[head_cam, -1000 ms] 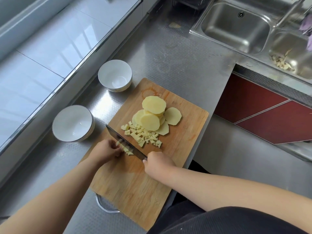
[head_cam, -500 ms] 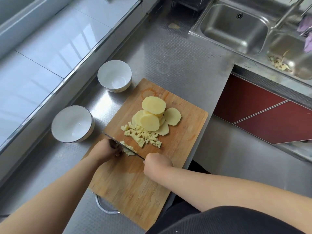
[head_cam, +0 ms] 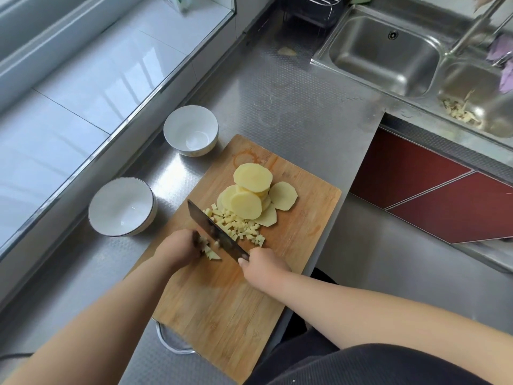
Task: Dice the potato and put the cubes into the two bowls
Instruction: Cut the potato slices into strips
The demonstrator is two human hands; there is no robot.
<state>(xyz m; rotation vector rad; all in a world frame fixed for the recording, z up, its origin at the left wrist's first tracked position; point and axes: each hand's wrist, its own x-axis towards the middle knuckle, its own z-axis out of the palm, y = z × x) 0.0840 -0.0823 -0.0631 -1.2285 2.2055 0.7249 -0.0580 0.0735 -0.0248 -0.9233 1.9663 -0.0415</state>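
A stack of peeled potato slices (head_cam: 251, 193) lies at the far end of the wooden cutting board (head_cam: 227, 301). A pile of small potato cubes (head_cam: 236, 225) sits just in front of it. My right hand (head_cam: 262, 266) grips the handle of a dark cleaver (head_cam: 213, 230), whose blade is raised and tilted over the board. My left hand (head_cam: 177, 247) holds down potato strips (head_cam: 209, 252) with curled fingers, right beside the blade. Two white bowls stand left of the board, one near (head_cam: 122, 208) and one farther back (head_cam: 190, 130); both look empty.
The board lies on a steel counter (head_cam: 299, 112) whose edge drops off on the right. A double sink (head_cam: 385, 54) with peel scraps is at the far right. A window ledge (head_cam: 83, 87) runs along the left. A metal ring (head_cam: 173, 344) pokes out under the board's near edge.
The cleaver came down onto the strips half a second ago and now is lifted again, blade tilted up. My left hand has stayed on the strips.
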